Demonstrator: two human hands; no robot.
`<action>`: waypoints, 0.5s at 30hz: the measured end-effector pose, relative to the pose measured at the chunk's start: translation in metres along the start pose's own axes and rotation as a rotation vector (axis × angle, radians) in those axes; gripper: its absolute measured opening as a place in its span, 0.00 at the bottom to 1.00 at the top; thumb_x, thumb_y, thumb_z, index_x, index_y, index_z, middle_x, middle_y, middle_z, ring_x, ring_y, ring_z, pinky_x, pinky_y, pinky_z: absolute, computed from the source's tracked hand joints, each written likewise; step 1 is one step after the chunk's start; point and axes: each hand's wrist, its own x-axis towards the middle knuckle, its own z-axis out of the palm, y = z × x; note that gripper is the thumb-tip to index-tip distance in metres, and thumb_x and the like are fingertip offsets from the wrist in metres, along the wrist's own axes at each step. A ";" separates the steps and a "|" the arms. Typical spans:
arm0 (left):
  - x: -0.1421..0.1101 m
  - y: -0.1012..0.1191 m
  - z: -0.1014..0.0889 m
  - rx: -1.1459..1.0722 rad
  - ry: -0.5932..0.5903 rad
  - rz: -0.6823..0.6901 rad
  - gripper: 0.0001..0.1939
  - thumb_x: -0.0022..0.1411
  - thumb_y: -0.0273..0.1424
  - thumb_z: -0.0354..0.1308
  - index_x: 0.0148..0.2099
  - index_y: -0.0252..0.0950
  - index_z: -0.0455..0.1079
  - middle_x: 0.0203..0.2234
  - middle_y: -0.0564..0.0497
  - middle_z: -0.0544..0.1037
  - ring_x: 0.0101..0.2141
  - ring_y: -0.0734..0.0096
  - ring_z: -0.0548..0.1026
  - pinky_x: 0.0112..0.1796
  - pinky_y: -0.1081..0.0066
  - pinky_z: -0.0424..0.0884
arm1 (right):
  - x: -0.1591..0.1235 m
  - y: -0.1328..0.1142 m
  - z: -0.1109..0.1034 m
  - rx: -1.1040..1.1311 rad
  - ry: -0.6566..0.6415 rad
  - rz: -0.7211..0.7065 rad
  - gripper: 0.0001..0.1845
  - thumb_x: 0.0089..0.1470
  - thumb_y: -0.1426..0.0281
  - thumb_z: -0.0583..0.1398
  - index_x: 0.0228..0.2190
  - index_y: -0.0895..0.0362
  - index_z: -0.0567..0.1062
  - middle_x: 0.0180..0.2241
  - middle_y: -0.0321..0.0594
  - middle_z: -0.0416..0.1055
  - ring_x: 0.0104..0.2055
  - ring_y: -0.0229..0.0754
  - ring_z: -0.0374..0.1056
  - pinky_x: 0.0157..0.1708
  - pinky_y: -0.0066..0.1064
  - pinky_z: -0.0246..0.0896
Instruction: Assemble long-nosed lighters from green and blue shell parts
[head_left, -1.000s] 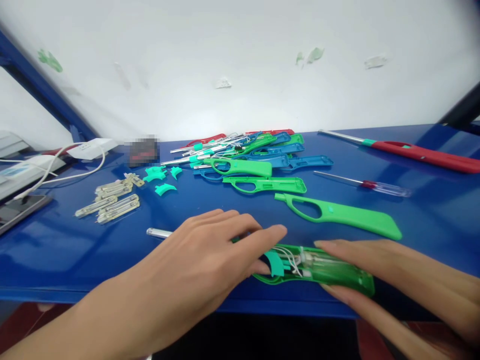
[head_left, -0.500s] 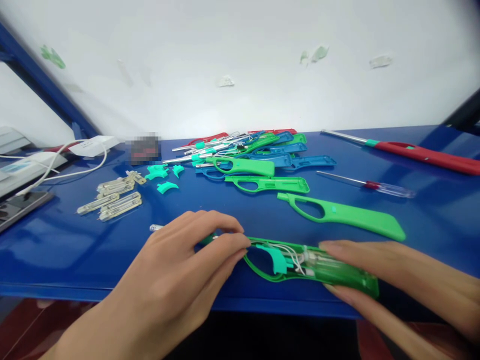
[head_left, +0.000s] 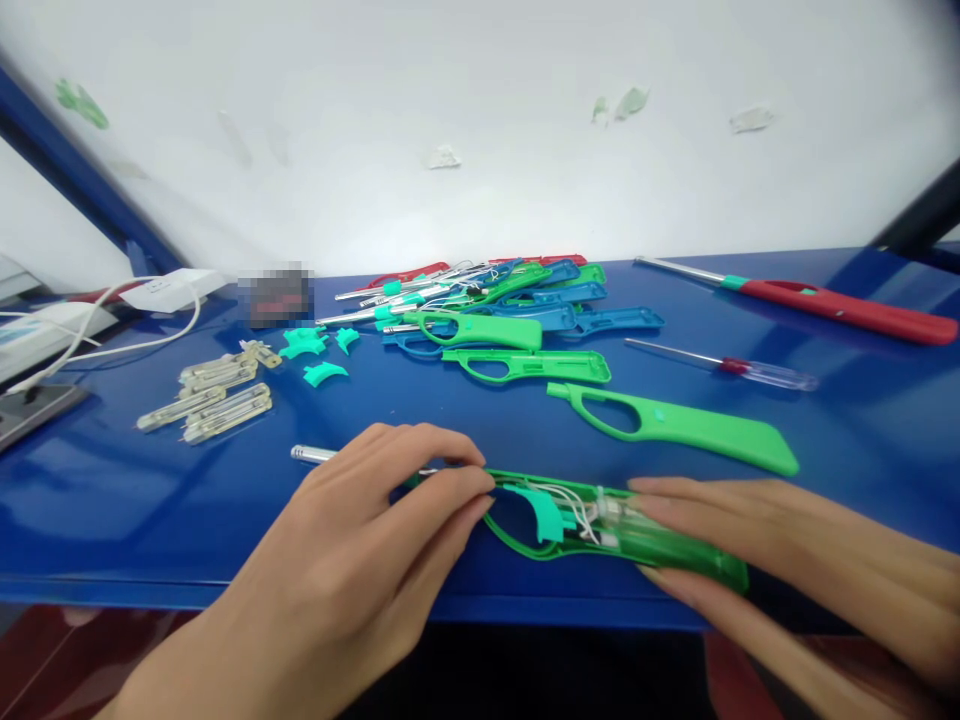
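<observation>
a: where is the green casing half [head_left: 570, 552]?

b: on the near strip of the blue table [head_left: 112, 530], lying lengthwise between the two hands, hollow side up, probably so that its inner parts can be seen and reached.

a: what is the right hand [head_left: 795, 560] doing?

b: gripping the casing's right end, fingers along the far side and thumb along the near one. that straddling hold seems meant to steady it while leaving the middle uncovered.

a: and the left hand [head_left: 360, 550]?

b: its thumb and fingers are pinched together at the casing's left neck. what exactly sits between the fingertips is hidden. the metal tube [head_left: 311, 454] pokes out left of that hand, so the pinch may be keeping that end lined up.

a: what shows inside?

b: a teal trigger [head_left: 550, 519] by the finger loop, white wires [head_left: 574, 497] curving over it, and a clear tank [head_left: 660, 525] partly under the right fingers.

a: and around them?

b: a second green half [head_left: 705, 432] lies back up just beyond the right hand, perhaps for easy reach. the screwdriver [head_left: 772, 375] is farther off. loose teal triggers [head_left: 326, 374] and spare tanks [head_left: 227, 414] are grouped to the left, apparently sorted by kind.
</observation>
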 end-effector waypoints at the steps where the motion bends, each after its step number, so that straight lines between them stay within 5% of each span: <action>1: 0.000 0.000 0.000 -0.003 0.006 0.001 0.11 0.81 0.21 0.60 0.59 0.40 0.76 0.55 0.49 0.84 0.49 0.69 0.85 0.57 0.69 0.81 | -0.001 0.000 0.000 -0.007 0.000 0.000 0.25 0.73 0.72 0.66 0.67 0.42 0.81 0.62 0.28 0.87 0.55 0.51 0.88 0.60 0.45 0.87; 15: 0.003 0.002 0.006 -0.044 0.041 -0.017 0.11 0.81 0.21 0.63 0.58 0.40 0.77 0.54 0.50 0.85 0.50 0.70 0.86 0.58 0.70 0.79 | -0.002 0.002 0.000 -0.036 0.008 -0.036 0.26 0.75 0.72 0.65 0.69 0.47 0.79 0.67 0.27 0.83 0.60 0.45 0.86 0.70 0.38 0.77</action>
